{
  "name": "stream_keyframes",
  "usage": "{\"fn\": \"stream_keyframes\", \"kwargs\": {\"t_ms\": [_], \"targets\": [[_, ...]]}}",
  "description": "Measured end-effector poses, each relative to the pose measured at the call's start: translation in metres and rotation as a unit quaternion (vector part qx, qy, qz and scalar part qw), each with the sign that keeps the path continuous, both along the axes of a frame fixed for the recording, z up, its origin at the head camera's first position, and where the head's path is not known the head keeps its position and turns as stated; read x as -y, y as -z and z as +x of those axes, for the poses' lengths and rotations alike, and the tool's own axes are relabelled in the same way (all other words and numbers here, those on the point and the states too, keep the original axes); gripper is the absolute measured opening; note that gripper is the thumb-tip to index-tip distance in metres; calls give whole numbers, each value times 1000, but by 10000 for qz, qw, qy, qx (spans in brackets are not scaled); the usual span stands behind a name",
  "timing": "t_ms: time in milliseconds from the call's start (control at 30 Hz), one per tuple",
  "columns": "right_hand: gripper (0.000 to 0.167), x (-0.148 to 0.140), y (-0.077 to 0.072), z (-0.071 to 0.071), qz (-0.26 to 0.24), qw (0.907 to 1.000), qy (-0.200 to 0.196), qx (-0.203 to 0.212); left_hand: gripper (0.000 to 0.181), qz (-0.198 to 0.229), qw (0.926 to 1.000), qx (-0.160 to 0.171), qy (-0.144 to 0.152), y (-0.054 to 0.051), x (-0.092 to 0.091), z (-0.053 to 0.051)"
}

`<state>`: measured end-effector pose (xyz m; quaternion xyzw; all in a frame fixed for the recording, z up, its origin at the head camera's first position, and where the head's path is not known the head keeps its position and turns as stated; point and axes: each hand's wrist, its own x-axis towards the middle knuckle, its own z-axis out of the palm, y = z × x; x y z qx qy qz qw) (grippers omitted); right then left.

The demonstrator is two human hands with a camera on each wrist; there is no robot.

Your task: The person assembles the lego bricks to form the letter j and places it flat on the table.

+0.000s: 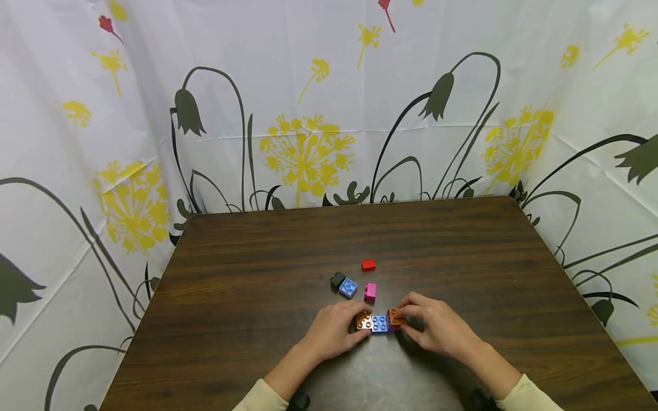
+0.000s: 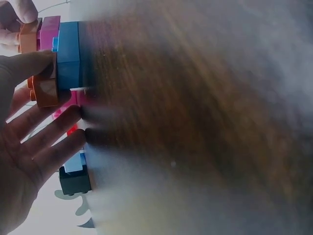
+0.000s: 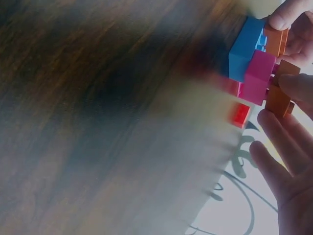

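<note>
A long blue toy building brick (image 1: 380, 323) lies on the table between both hands, with an orange brick (image 2: 46, 93) on its left end. My left hand (image 1: 335, 328) pinches that orange brick between thumb and fingers. Beside the blue brick's right end stands a magenta brick (image 3: 259, 77). Over it sits a second orange brick (image 3: 279, 102), which my right hand (image 1: 439, 326) pinches by its sides. Magenta studs show in a narrow gap below this orange brick in the right wrist view.
Behind the hands lie a pink brick (image 1: 370, 292), a light blue brick (image 1: 348, 287), a black brick (image 1: 337, 280) and a red brick (image 1: 368, 265). The dark wooden table (image 1: 247, 257) ends at a flower-patterned curtain (image 1: 329, 85).
</note>
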<state>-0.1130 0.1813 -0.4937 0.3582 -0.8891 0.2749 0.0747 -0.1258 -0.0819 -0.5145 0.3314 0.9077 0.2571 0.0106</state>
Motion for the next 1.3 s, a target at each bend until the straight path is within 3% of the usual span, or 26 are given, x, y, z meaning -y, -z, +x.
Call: {"fn": "stream_keyframes", "kwargs": {"t_ms": [200, 633, 1300], "targets": [[22, 2, -3, 1, 300, 9993, 100, 177, 37, -38, 10000, -7, -18, 0, -1, 1], [20, 4, -3, 0, 180, 9985, 256, 441, 39, -125, 9999, -18, -27, -1, -1, -1], [20, 0, 1, 0, 100, 9985, 260, 470, 38, -65, 9999, -154, 5, 2, -1, -1]]}}
